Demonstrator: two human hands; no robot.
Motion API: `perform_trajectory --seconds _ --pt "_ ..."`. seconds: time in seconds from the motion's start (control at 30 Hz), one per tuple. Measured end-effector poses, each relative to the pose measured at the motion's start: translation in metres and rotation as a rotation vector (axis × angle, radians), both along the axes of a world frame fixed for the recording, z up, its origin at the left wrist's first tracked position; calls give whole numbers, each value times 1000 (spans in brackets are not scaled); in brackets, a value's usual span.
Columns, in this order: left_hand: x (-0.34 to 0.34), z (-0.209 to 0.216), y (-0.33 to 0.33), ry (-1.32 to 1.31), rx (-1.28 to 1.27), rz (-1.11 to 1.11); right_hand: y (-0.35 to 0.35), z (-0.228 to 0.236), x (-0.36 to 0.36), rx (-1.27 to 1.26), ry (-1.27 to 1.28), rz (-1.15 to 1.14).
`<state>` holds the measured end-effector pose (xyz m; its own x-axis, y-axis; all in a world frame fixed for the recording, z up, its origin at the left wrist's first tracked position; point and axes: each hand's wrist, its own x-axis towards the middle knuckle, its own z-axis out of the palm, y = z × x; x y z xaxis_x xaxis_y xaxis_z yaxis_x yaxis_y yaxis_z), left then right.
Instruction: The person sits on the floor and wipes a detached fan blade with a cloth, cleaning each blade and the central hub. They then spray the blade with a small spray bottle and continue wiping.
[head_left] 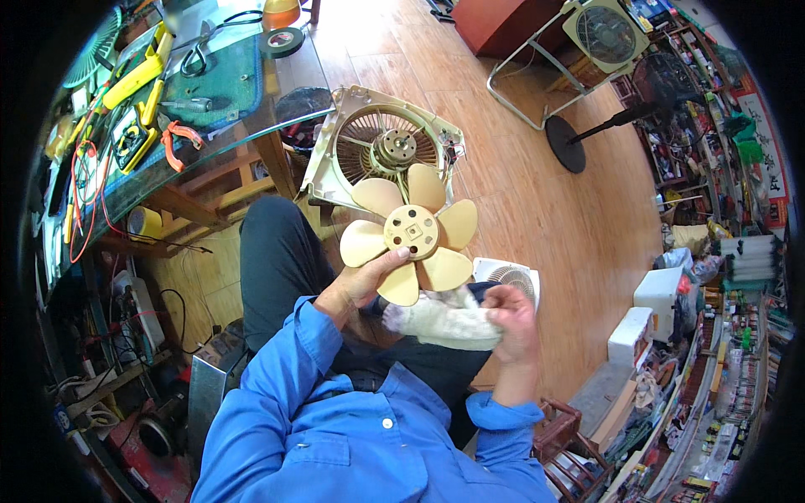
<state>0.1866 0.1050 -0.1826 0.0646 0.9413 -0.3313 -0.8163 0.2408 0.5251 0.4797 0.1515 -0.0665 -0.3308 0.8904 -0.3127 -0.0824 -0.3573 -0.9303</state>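
Note:
A cream fan blade [411,231] with several broad petals and a round hub is held up in front of me. My left hand [366,281] grips it by the lower left of the hub, thumb on the front. Below it, my right hand [511,317] is closed on a whitish cloth [453,323], which is partly blurred and hangs beneath the lower petals. Just beyond the blade stands an open square fan housing [323,168], its motor [397,148] showing in the middle. Part of the cloth lies behind the blade.
A glass-topped bench [277,126] at left carries orange-handled pliers [179,140], scissors [195,59], black tape [282,42] and a yellow multimeter [134,138]. A white grille [511,281] lies by my right knee. Pedestal fan [566,144], box fan [605,35] and loaded shelves [713,369] stand right.

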Motion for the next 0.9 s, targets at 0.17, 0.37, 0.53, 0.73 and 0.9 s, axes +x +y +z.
perform_trajectory --seconds 0.17,0.37,0.53,0.73,0.9 --pt "4 10 2 145 129 -57 27 61 -33 319 294 -400" --pt "-11 18 -8 544 431 -120 19 0 -91 685 -829 176" --pt "12 -14 3 644 577 143 10 -74 -27 759 -663 255" --pt "31 -14 6 388 400 130 16 -73 -31 578 -624 180" --pt "41 4 16 378 402 201 36 -61 -29 452 -524 128"
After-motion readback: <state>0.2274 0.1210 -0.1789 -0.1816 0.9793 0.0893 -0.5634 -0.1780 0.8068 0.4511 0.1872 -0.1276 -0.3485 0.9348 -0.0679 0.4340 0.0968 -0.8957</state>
